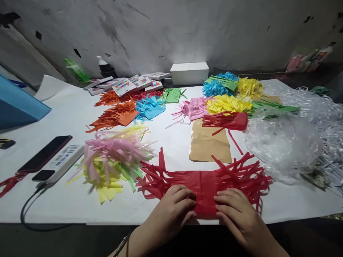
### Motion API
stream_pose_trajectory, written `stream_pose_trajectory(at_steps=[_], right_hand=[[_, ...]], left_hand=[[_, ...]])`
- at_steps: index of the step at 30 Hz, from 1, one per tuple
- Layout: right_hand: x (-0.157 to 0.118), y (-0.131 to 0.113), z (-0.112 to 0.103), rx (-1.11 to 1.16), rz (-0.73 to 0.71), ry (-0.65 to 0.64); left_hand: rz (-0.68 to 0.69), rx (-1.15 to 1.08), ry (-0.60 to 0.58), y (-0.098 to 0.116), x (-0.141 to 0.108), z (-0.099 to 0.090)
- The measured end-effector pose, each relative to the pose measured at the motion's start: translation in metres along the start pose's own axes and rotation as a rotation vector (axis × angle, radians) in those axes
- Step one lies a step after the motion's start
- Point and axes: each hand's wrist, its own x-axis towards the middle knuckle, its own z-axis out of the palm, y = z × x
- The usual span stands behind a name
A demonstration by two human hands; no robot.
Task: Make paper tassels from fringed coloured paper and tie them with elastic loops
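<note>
A sheet of red tissue paper with a plain middle and fringed strips at both ends lies unfolded at the table's near edge. On the left of its middle rests my left hand, fingers slightly bent and laid on the paper, thumb close to the near edge. Opposite it, my right hand lies on the paper with its fingers stretched toward the middle. A gap of red paper shows between the two hands. Just beyond the sheet is a brown paper piece, with a folded red tissue tassel over its far edge.
Pink and yellow tissue fringes lie left of the red sheet. A phone and a white power bank with a cable are farther left. Clear plastic bags spread on the right. Colourful tassels, small boxes and a white box stand behind.
</note>
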Motion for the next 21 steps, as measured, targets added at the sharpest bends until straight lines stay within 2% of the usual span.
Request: stream_pose_trajectory(at_steps=[7,21], right_hand=[[0.011,-0.011,0.005,0.087,0.070,0.069],[0.022,-0.016,-0.002,0.202,0.281,-0.076]], left_hand=[[0.000,0.010,0.061,0.000,-0.002,0.006],[-0.020,0.032,0.078,0.001,-0.005,0.009]])
